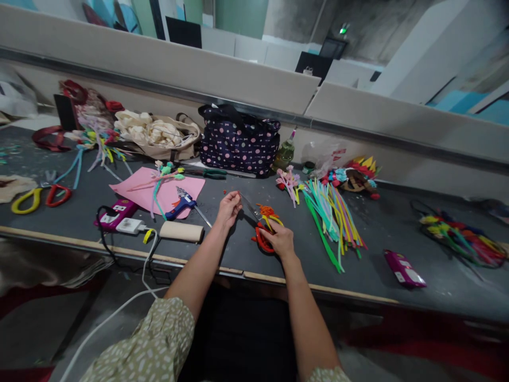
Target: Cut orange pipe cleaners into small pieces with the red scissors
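My right hand (282,240) grips a pair of scissors (263,242) with red and yellow handles, the blades pointing up and left. At the blade tips, my left hand (229,208) is closed in a pinch; what sits between its fingers is too small to make out. Small orange pieces (267,210) lie heaped just beyond my right hand. To the right of that hand spreads a bundle of fuzzy craft stems (334,215) in green, pale blue, yellow and pink. A pink flower bunch (289,180) lies behind the scissors.
Left of my arms are a blue glue gun (181,206) on a pink sheet (149,180), a beige roll (182,232), a purple power strip (117,215) with cords, and a second scissors (59,195). A dotted bag (240,140) stands behind. A purple packet (403,269) is right.
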